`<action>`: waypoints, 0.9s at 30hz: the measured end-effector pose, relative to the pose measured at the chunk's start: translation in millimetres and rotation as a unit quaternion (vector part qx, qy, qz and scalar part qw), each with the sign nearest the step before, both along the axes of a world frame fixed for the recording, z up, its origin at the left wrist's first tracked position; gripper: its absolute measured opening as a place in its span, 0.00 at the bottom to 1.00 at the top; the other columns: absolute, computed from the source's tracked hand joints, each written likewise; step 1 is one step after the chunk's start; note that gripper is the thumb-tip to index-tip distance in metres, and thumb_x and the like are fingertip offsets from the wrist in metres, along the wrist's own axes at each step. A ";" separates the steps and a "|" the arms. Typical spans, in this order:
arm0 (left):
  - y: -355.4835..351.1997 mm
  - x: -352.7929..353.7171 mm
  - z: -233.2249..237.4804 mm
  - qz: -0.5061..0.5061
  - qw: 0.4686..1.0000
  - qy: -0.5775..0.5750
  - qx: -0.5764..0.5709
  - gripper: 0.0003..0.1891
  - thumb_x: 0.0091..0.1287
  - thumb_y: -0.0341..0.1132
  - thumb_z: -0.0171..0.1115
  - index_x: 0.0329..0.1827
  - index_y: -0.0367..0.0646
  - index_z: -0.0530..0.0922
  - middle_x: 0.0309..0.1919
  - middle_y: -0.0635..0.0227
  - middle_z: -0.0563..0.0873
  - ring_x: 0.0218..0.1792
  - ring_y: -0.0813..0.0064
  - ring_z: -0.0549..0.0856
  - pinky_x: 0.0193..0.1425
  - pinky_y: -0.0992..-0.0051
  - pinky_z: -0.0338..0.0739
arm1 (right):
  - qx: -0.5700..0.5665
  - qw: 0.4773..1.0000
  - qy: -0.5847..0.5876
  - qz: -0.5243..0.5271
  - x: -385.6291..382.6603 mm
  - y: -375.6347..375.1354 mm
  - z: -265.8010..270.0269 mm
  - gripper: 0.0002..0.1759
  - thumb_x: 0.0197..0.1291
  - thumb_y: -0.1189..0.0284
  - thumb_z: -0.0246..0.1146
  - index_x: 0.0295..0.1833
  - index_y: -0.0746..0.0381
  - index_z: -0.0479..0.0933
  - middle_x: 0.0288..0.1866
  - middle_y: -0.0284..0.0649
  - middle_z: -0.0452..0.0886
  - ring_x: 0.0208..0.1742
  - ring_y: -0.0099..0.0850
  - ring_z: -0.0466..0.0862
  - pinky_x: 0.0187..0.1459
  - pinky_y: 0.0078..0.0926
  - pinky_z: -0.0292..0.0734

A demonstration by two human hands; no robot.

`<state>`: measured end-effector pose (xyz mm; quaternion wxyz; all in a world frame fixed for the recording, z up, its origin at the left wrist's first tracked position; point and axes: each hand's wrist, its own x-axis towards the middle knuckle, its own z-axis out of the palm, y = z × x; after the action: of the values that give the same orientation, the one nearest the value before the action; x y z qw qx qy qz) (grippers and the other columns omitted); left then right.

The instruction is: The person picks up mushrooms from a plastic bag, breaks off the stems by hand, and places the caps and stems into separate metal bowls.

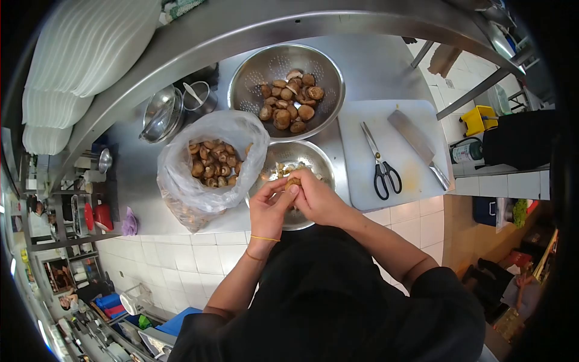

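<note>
A brown mushroom (293, 181) is pinched between the fingers of my two hands. My left hand (269, 207) grips it from one side, its thumb pressed near the cap. My right hand (319, 198) closes on it from the other, partly covering it. Beneath them sits a steel bowl (325, 163) with small pale pieces, probably stems. Just to the left, an open clear plastic bag (244, 130) is full of whole mushrooms (211, 163). Behind stands a perforated steel colander (244, 78) with more mushrooms (281, 119) in it.
On the right, a white cutting board (362, 163) bears black-handled scissors (380, 163) and a cleaver (416, 142). Steel bowls (163, 114) and a metal cup (201, 99) stand behind the bag. A shelf edge (265, 27) overhangs the counter, with stacked white trays (90, 54).
</note>
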<state>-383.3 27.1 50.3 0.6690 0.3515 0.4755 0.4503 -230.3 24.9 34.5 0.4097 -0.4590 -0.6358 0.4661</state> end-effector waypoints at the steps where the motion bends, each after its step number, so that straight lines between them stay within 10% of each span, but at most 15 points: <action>1: 0.9 -2.0 -0.4 -0.005 1.000 0.012 -0.002 0.14 0.67 0.27 0.69 0.55 0.35 0.81 0.47 0.62 0.86 0.47 0.75 0.86 0.49 0.77 0.84 | 0.013 1.000 -0.011 -0.009 -2.5 0.2 -3.3 0.15 0.68 0.72 0.57 0.56 0.66 0.68 0.48 0.57 0.77 0.50 0.56 0.80 0.51 0.46 0.75; 9: 26.9 -31.2 12.1 -0.038 0.998 -0.043 -0.002 0.14 0.70 0.30 0.67 0.56 0.35 0.81 0.49 0.65 0.84 0.45 0.77 0.85 0.49 0.77 0.83 | 0.152 0.983 -0.049 -0.089 -37.5 10.4 7.0 0.21 0.67 0.73 0.57 0.63 0.66 0.67 0.48 0.53 0.72 0.48 0.54 0.77 0.51 0.46 0.74; 17: 38.8 -59.4 -3.0 -0.152 0.984 -0.089 -0.024 0.13 0.75 0.33 0.60 0.55 0.32 0.81 0.48 0.62 0.86 0.44 0.76 0.87 0.48 0.76 0.84 | 0.106 0.989 -0.078 -0.064 -36.8 3.0 19.9 0.21 0.72 0.67 0.57 0.64 0.67 0.67 0.57 0.56 0.77 0.59 0.52 0.78 0.57 0.41 0.74; 23: 21.6 -47.8 6.5 -0.053 0.974 -0.210 -0.060 0.11 0.75 0.32 0.61 0.53 0.33 0.81 0.48 0.59 0.86 0.48 0.70 0.87 0.52 0.71 0.85 | 0.021 0.995 -0.064 -0.077 -41.7 7.1 25.7 0.18 0.69 0.64 0.59 0.58 0.63 0.70 0.51 0.55 0.80 0.51 0.55 0.82 0.50 0.46 0.77; 27: 20.4 -46.5 -5.8 -0.062 0.997 -0.054 0.013 0.11 0.66 0.27 0.70 0.50 0.34 0.82 0.45 0.63 0.87 0.43 0.76 0.86 0.46 0.76 0.84 | 0.038 0.990 -0.129 -0.034 -43.6 8.6 -9.3 0.19 0.62 0.66 0.57 0.56 0.62 0.73 0.50 0.51 0.80 0.54 0.55 0.79 0.54 0.46 0.75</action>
<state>-429.8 47.5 44.6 0.7155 0.3642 0.4105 0.4322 -273.9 33.5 25.2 0.3566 -0.5207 -0.6849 0.3642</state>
